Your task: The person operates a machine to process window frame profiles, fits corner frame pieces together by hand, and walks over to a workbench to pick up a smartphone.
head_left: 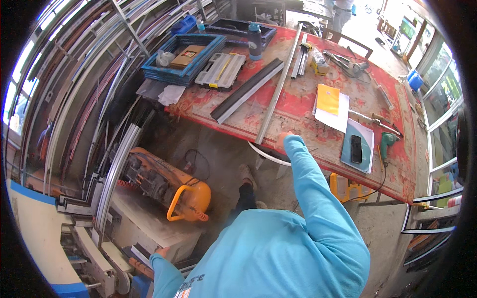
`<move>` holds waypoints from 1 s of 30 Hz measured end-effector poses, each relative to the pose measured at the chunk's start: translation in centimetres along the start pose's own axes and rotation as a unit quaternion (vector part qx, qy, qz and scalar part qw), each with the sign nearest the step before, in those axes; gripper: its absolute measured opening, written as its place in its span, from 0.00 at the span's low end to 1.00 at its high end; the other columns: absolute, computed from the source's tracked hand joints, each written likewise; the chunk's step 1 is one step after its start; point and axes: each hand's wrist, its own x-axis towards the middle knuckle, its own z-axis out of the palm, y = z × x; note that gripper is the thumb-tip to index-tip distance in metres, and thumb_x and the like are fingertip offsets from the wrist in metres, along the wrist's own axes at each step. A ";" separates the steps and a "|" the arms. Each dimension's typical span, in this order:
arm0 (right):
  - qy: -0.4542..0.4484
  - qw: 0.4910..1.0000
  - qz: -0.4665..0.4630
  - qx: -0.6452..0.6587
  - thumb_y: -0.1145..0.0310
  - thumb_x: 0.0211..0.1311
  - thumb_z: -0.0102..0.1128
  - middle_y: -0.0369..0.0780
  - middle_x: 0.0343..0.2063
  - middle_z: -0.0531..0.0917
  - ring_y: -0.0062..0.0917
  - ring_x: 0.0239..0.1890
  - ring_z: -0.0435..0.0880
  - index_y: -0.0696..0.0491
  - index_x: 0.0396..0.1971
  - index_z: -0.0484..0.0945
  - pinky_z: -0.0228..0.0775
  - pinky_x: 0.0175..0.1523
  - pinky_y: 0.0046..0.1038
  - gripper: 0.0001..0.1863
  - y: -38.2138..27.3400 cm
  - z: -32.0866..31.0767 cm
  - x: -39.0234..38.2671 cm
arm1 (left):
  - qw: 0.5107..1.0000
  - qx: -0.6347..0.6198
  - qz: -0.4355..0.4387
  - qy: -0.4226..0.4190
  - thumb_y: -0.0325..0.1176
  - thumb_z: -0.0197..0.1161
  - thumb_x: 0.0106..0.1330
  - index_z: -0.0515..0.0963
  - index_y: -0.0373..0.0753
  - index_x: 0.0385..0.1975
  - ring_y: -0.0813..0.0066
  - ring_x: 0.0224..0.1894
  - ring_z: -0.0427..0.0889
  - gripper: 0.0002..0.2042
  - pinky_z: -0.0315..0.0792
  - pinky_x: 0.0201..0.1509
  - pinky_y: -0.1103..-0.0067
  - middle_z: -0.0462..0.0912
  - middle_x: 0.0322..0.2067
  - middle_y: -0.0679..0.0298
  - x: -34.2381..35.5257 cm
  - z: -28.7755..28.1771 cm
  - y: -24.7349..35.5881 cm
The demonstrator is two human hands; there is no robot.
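Observation:
My right hand (pixel 283 139), in a light blue sleeve, is at the red patterned table's (pixel 198 109) near edge, beside a long metal bar (pixel 276 99); its fingers are mostly hidden. My left hand (pixel 162 252) is low at left, beside short dark metal profiles (pixel 141 254); whether it grips one is unclear. On the table lie a dark channel (pixel 247 91), an orange card on white papers (pixel 328 99), a phone on a folder (pixel 356 149), a green power tool (pixel 389 144), blue stacked frames (pixel 154 69) and a clear organizer box (pixel 219 70).
An orange compressor (pixel 194 198) stands on the floor below the table. Racks of long profiles (pixel 69 114) line the left, above a cream machine (pixel 37 228). Glass-paned frames (pixel 442 124) stand at right. Another person (pixel 342 17) stands beyond the table's far side.

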 end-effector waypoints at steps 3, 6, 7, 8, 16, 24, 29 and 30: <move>-0.021 1.000 -0.007 0.022 0.53 0.45 0.61 0.44 0.55 0.67 0.42 0.57 0.65 0.49 0.52 0.69 0.58 0.59 0.44 0.32 -0.4 -0.2 0.1 | 0.992 -0.125 -0.027 -0.001 0.50 0.58 0.53 0.69 0.32 0.50 0.60 0.54 0.69 0.30 0.61 0.56 0.74 0.72 0.50 0.53 0.3 0.6 -1.3; 0.009 1.000 0.007 0.003 0.50 0.46 0.56 0.43 0.51 0.72 0.38 0.54 0.69 0.49 0.47 0.74 0.61 0.58 0.37 0.28 0.9 1.2 2.0 | 0.999 -0.038 -0.011 -0.007 0.51 0.57 0.53 0.69 0.32 0.50 0.59 0.55 0.67 0.30 0.61 0.57 0.73 0.70 0.51 0.51 -0.8 -0.2 2.0; 0.008 1.000 -0.003 0.002 0.51 0.45 0.57 0.43 0.50 0.73 0.38 0.54 0.69 0.50 0.46 0.74 0.61 0.58 0.36 0.28 0.9 1.3 2.2 | 0.999 -0.039 -0.013 -0.007 0.51 0.57 0.53 0.69 0.32 0.50 0.59 0.55 0.67 0.30 0.61 0.57 0.73 0.70 0.51 0.51 -1.2 -0.4 2.3; 0.007 1.000 -0.012 0.001 0.51 0.45 0.57 0.44 0.50 0.73 0.38 0.54 0.70 0.50 0.46 0.75 0.62 0.58 0.36 0.27 0.9 1.3 2.4 | 0.999 0.000 -0.048 -0.003 0.52 0.56 0.54 0.69 0.31 0.49 0.58 0.56 0.67 0.30 0.60 0.57 0.73 0.70 0.52 0.50 -1.4 -0.5 2.5; -0.001 1.000 -0.023 0.008 0.53 0.44 0.57 0.44 0.47 0.75 0.38 0.52 0.72 0.52 0.44 0.76 0.63 0.57 0.35 0.26 0.2 0.2 0.5 | 0.995 0.053 -0.084 0.001 0.54 0.52 0.55 0.69 0.33 0.50 0.53 0.57 0.64 0.31 0.59 0.59 0.71 0.67 0.53 0.46 -2.4 -0.8 3.6; -0.016 0.999 -0.035 0.017 0.54 0.44 0.62 0.42 0.45 0.77 0.36 0.51 0.73 0.53 0.43 0.76 0.61 0.58 0.37 0.25 1.6 2.8 6.1 | 0.995 0.076 -0.057 -0.020 0.60 0.53 0.52 0.71 0.35 0.49 0.58 0.56 0.67 0.34 0.59 0.59 0.73 0.69 0.52 0.50 0.4 -0.3 0.7; -0.034 0.998 -0.049 -0.009 0.54 0.48 0.58 0.43 0.46 0.77 0.37 0.52 0.72 0.51 0.43 0.77 0.56 0.60 0.38 0.23 0.5 0.9 2.2 | 0.995 0.038 -0.090 0.000 0.61 0.55 0.50 0.71 0.33 0.49 0.59 0.56 0.67 0.36 0.60 0.59 0.73 0.69 0.52 0.51 -1.2 -0.5 2.2; -0.034 0.998 -0.049 -0.008 0.54 0.48 0.58 0.43 0.46 0.77 0.37 0.52 0.72 0.51 0.43 0.77 0.56 0.60 0.38 0.23 0.3 0.5 1.4 | 0.995 0.025 -0.101 0.002 0.60 0.55 0.50 0.71 0.32 0.48 0.59 0.56 0.67 0.36 0.60 0.58 0.73 0.69 0.52 0.51 -1.3 -0.6 2.3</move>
